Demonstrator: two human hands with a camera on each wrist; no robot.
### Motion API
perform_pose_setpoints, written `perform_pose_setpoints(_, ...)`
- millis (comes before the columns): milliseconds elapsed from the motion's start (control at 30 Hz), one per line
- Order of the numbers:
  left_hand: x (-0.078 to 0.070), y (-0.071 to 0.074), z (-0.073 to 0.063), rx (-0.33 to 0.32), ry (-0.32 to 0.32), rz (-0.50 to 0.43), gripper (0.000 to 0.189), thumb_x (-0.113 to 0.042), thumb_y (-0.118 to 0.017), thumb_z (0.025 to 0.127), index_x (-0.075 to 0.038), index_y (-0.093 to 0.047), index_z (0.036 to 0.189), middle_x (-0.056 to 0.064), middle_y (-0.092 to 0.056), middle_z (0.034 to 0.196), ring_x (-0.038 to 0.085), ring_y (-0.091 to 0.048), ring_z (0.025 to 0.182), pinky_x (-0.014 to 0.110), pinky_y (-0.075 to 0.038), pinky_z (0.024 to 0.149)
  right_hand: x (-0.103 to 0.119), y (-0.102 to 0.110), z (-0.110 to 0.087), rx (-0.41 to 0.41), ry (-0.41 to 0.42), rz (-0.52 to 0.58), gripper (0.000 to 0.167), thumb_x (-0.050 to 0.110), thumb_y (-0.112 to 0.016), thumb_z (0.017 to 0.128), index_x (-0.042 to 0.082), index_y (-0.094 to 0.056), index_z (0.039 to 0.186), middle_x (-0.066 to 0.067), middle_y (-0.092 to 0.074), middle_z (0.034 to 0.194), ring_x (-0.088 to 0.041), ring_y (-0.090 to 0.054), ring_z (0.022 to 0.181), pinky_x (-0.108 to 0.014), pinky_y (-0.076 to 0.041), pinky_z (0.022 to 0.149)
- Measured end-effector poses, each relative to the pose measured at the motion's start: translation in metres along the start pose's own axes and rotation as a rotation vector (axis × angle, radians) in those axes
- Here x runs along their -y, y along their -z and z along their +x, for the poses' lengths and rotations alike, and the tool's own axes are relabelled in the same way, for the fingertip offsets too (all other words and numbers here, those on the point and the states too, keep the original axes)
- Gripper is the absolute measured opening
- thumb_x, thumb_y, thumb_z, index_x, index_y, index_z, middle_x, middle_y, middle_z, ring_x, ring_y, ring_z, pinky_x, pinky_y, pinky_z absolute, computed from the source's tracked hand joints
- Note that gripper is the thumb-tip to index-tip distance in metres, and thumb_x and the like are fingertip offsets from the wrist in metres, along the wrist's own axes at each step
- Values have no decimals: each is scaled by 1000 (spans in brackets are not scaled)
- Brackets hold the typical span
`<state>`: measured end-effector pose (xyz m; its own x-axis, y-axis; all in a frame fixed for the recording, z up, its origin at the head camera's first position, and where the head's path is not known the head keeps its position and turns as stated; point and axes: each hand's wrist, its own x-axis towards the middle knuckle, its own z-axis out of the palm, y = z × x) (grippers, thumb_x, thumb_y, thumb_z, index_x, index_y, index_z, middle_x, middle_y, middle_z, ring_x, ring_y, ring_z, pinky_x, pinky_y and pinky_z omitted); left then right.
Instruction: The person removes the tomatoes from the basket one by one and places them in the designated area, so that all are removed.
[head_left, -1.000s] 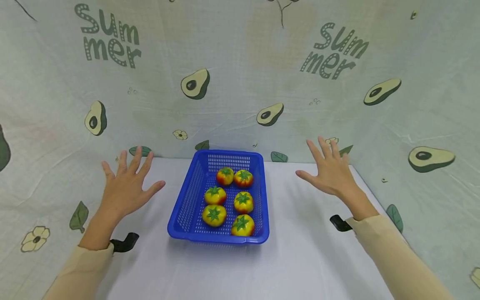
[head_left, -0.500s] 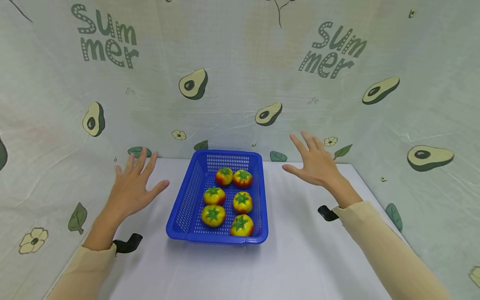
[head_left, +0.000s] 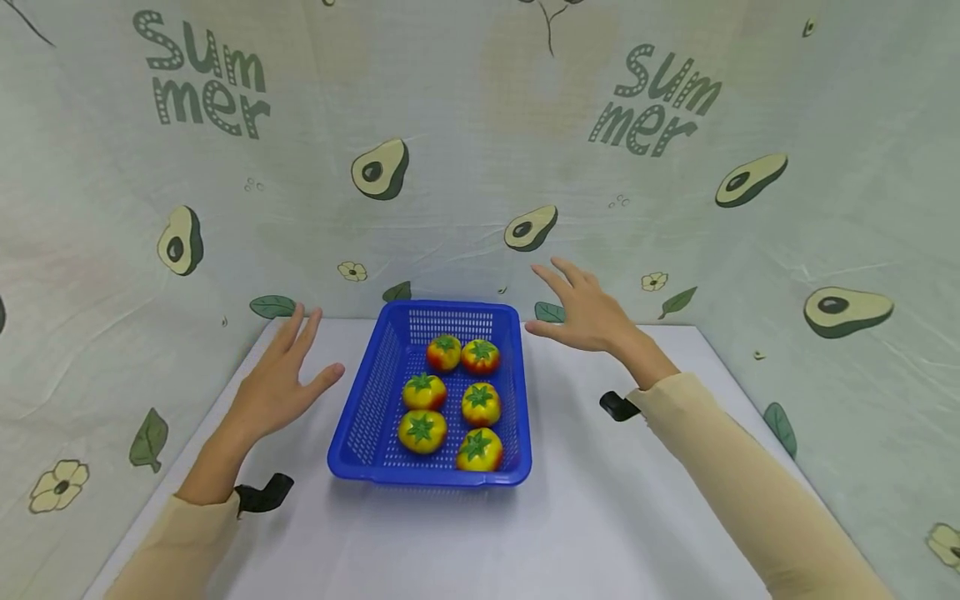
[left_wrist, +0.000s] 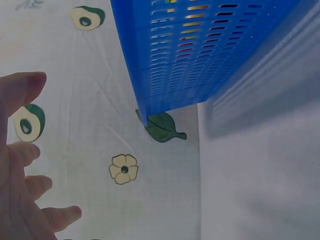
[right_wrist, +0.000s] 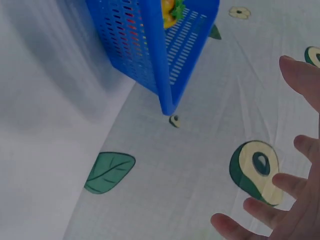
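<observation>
A blue perforated plastic basket (head_left: 430, 477) stands on the white table with several yellow-red toy tomatoes (head_left: 422, 431) with green leafy tops inside it. To the left of the basket, my left hand (head_left: 273, 392) hovers with fingers spread and nothing in it. My right hand (head_left: 588, 312) hangs in the air beside the basket's far right corner, fingers extended and holding nothing. Neither hand touches the basket. In the left wrist view the basket's side wall (left_wrist: 175, 60) rises past my fingers. The right wrist view shows the basket's rim (right_wrist: 162, 75) and part of one tomato (right_wrist: 170, 12).
The white tabletop (head_left: 420, 542) reaches back to a pale cloth (head_left: 450, 100) printed with avocados, leaves and lettering. That cloth hangs behind and along both sides. A black strap piece (head_left: 264, 493) sticks out at my left wrist, another (head_left: 618, 407) at my right.
My right hand has moved left and slightly up, closer to the basket. The left hand has shifted a little right toward it and turned. The basket and tomatoes stay in place.
</observation>
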<state>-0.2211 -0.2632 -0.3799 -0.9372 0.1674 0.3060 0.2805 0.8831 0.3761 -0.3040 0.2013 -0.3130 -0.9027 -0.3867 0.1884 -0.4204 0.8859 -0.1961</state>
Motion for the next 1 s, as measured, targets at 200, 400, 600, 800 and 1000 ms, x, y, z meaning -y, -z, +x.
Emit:
perform_pose_setpoints(200,2,-6,-2,62,19,-127,95,-54,-62,104,-19,-7,172,18,-1,178,56,-14,158,89,-24,108,13,0,13,64,35,74,96,56,-73,94,26,-23,171,-17,-15,177,-53,-22,157,-80,-39,109)
perform_pose_setpoints(400,1,-10,-6,76,-4,-264,91,-44,-65,105,-16,-11,172,23,-4,177,57,-23,155,79,-35,110,26,-4,23,99,76,146,95,50,-76,95,23,-26,170,-19,-15,176,-54,-22,157,-79,-36,112)
perform_pose_setpoints(600,0,-16,-8,95,23,-370,85,-42,-63,107,-19,-14,172,21,-5,178,56,-37,149,69,-46,107,37,-14,34,131,84,188,93,46,-78,94,24,-27,170,-18,-16,176,-51,-22,158,-76,-31,118)
perform_pose_setpoints(800,2,-24,-9,124,52,-428,78,-40,-61,108,-22,-20,172,18,-6,178,52,-41,149,70,-47,106,42,-26,46,157,105,217,91,44,-78,95,22,-30,169,-18,-17,176,-47,-23,159,-71,-30,121)
perform_pose_setpoints(1000,0,-31,-10,151,38,-483,71,-35,-62,108,-20,-29,169,15,-8,179,51,-44,147,67,-51,103,48,-34,53,175,124,244,88,37,-79,96,19,-32,168,-20,-18,175,-43,-22,160,-67,-30,124)
